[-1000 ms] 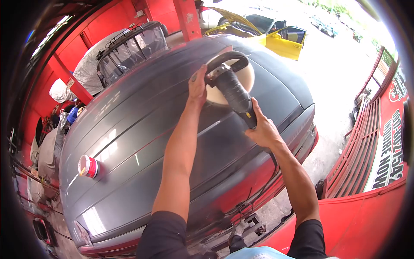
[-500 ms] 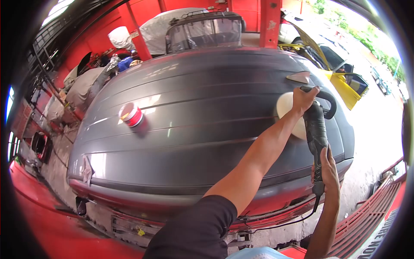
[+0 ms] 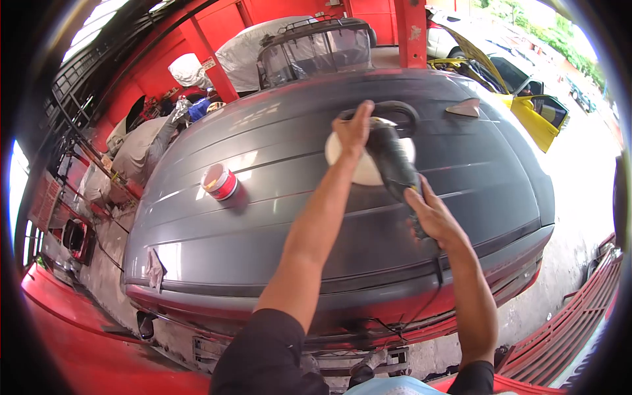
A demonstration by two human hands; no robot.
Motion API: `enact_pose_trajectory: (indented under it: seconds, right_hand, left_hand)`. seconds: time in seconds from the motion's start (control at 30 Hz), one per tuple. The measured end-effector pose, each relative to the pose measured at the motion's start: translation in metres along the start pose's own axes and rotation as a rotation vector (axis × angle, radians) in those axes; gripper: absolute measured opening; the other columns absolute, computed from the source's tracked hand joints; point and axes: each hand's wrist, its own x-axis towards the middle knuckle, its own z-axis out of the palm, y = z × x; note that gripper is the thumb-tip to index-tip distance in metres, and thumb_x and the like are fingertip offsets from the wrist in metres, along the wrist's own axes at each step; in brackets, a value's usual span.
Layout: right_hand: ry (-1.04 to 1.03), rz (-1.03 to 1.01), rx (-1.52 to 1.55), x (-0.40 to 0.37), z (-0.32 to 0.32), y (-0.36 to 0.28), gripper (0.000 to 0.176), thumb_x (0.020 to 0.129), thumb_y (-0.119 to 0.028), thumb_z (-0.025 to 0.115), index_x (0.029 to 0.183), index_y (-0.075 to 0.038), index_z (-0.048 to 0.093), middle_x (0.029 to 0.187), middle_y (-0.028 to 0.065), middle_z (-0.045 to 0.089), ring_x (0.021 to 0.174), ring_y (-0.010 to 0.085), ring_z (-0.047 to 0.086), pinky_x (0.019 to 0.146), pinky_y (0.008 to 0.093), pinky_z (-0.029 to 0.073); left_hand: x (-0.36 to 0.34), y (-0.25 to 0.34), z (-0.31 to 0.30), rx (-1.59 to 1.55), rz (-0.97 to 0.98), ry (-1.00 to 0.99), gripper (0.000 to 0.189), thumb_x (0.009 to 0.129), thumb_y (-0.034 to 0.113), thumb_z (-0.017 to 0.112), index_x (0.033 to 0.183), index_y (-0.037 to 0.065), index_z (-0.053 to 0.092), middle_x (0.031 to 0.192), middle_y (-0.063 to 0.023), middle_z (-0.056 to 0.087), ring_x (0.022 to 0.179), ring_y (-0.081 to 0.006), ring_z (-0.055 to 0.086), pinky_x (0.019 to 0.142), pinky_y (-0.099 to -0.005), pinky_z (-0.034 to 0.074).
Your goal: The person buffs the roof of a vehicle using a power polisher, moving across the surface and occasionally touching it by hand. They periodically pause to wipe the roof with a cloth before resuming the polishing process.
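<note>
A black car polisher [image 3: 392, 158] rests with its round whitish pad [image 3: 370, 170] against the dark grey vehicle roof [image 3: 276, 237]. My left hand [image 3: 354, 131] is closed around the front of the polisher, by its loop handle [image 3: 405, 113]. Lower down, my right hand [image 3: 436, 214] wraps the rear grip, and the power cord [image 3: 440, 270] hangs from that end over the roof's near edge. A red and white tub [image 3: 220, 182] stands on the roof to the left. Near the left corner lies a crumpled cloth [image 3: 155, 268].
A shark-fin antenna [image 3: 465, 108] sticks up at the roof's right side. Beyond it is a yellow car [image 3: 536, 125] with its hood and door open. A red pillar [image 3: 411, 36] and a jeep-like vehicle [image 3: 316, 49] stand behind. Red slatted metal [image 3: 566, 316] lies at the lower right.
Both hands have carried the polisher leftward across the roof, from near the right edge to around its middle. The camera view has shifted slightly.
</note>
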Motion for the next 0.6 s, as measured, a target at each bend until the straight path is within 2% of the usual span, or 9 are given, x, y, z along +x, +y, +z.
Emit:
enact_pose_trajectory:
  seconds: [0.03, 0.2, 0.27, 0.33, 0.4, 0.47, 0.53, 0.57, 0.6]
  right_hand:
    - [-0.031, 0.001, 0.003, 0.013, 0.012, 0.005, 0.070, 0.101, -0.042, 0.055, 0.159, -0.025, 0.020, 0.076, 0.0052, 0.053, 0.053, 0.0112, 0.052, 0.043, 0.0295, 0.047]
    - [-0.149, -0.039, -0.117, 0.043, 0.079, -0.017, 0.074, 0.100, -0.043, 0.054, 0.159, -0.016, 0.019, 0.077, 0.0053, 0.054, 0.056, 0.0124, 0.054, 0.047, 0.0311, 0.049]
    - [-0.150, -0.034, -0.167, 0.058, 0.103, -0.017, 0.075, 0.100, -0.044, 0.054, 0.159, -0.015, 0.019, 0.076, 0.0053, 0.055, 0.056, 0.0130, 0.055, 0.048, 0.0314, 0.049]
    - [-0.224, -0.113, -0.166, 0.069, 0.122, -0.016, 0.078, 0.099, -0.045, 0.054, 0.160, -0.013, 0.016, 0.074, 0.0065, 0.055, 0.055, 0.0142, 0.055, 0.048, 0.0316, 0.049]
    - [-0.268, -0.097, -0.178, 0.069, 0.130, -0.030, 0.079, 0.099, -0.044, 0.053, 0.160, -0.011, 0.015, 0.075, 0.0072, 0.055, 0.055, 0.0144, 0.055, 0.048, 0.0316, 0.049]
    - [-0.307, -0.077, -0.180, 0.071, 0.138, -0.030, 0.080, 0.099, -0.043, 0.053, 0.160, -0.010, 0.014, 0.075, 0.0078, 0.055, 0.055, 0.0146, 0.055, 0.048, 0.0316, 0.049]
    - [-0.280, -0.094, -0.167, 0.078, 0.140, -0.021, 0.082, 0.098, -0.043, 0.053, 0.160, -0.008, 0.011, 0.074, 0.0081, 0.055, 0.055, 0.0153, 0.056, 0.048, 0.0316, 0.048]
    - [-0.300, -0.100, -0.145, 0.074, 0.135, -0.021, 0.082, 0.098, -0.041, 0.052, 0.160, -0.008, 0.009, 0.079, 0.0095, 0.056, 0.058, 0.0154, 0.057, 0.048, 0.0314, 0.049]
    - [-0.280, -0.093, -0.145, 0.072, 0.126, -0.017, 0.082, 0.098, -0.041, 0.052, 0.160, -0.008, 0.009, 0.079, 0.0095, 0.056, 0.058, 0.0154, 0.057, 0.048, 0.0314, 0.049]
  left_hand:
    - [0.009, -0.002, -0.020, -0.004, 0.033, 0.018, 0.030, 0.081, 0.028, 0.080, 0.077, -0.001, 0.075, 0.074, -0.0029, 0.070, 0.070, -0.0095, 0.062, 0.069, -0.0297, 0.051]
    - [0.056, -0.006, -0.123, 0.123, 0.051, 0.100, 0.030, 0.085, 0.024, 0.077, 0.101, -0.001, 0.077, 0.101, -0.0075, 0.076, 0.095, -0.0125, 0.068, 0.088, -0.0287, 0.051]
    - [0.068, -0.007, -0.165, 0.102, 0.055, 0.088, 0.030, 0.088, 0.023, 0.073, 0.106, 0.000, 0.076, 0.108, -0.0087, 0.075, 0.101, -0.0138, 0.068, 0.090, -0.0284, 0.051]
    - [0.068, 0.014, -0.184, 0.247, 0.010, 0.191, 0.029, 0.090, 0.021, 0.072, 0.108, 0.000, 0.076, 0.109, -0.0091, 0.074, 0.101, -0.0152, 0.069, 0.090, -0.0288, 0.051]
    - [0.076, 0.002, -0.215, 0.219, 0.148, 0.142, 0.031, 0.089, 0.022, 0.072, 0.111, 0.000, 0.075, 0.110, -0.0081, 0.074, 0.101, -0.0143, 0.068, 0.091, -0.0286, 0.050]
    - [0.077, 0.013, -0.220, 0.238, 0.062, 0.250, 0.030, 0.086, 0.022, 0.076, 0.107, 0.000, 0.076, 0.105, -0.0072, 0.074, 0.090, -0.0123, 0.068, 0.081, -0.0272, 0.052]
    - [0.083, 0.015, -0.214, 0.093, -0.102, 0.364, 0.028, 0.082, 0.022, 0.081, 0.098, 0.001, 0.076, 0.090, -0.0034, 0.072, 0.069, -0.0081, 0.061, 0.063, -0.0250, 0.047]
    - [0.084, 0.013, -0.205, 0.012, -0.083, 0.390, 0.026, 0.078, 0.022, 0.085, 0.091, 0.003, 0.075, 0.078, 0.0016, 0.066, 0.056, -0.0044, 0.050, 0.051, -0.0239, 0.037]
    - [0.084, 0.013, -0.199, 0.018, -0.140, 0.388, 0.025, 0.077, 0.022, 0.086, 0.088, 0.003, 0.075, 0.071, 0.0035, 0.062, 0.056, -0.0045, 0.049, 0.051, -0.0237, 0.037]
